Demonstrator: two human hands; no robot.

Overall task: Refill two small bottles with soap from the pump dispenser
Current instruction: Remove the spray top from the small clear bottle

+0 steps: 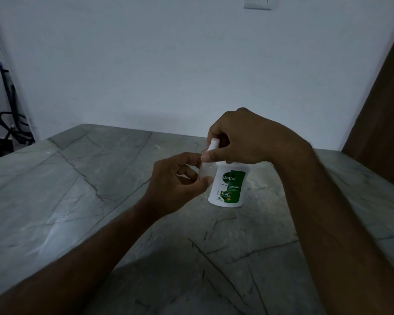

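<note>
While left hand (180,178) fingers pinch small clear bottle (206,170) under spout (213,144), press pump (228,187) slowly with curled right hand (241,137); keep mouth beneath spout.

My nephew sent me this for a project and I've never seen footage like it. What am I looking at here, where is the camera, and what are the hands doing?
There is no machine here: a person wears a wide-angle camera on the head, so you look forward and down along both bare arms. On the grey marble-patterned table stands a white and green Dettol pump dispenser. The right hand is curled over its white pump head. The left hand holds a small clear bottle right beside the dispenser, under the nozzle, apparently to catch soap. The picture is dim, so I cannot tell whether soap is flowing. Behind are a pale wall and some dark cables at far left.
</note>
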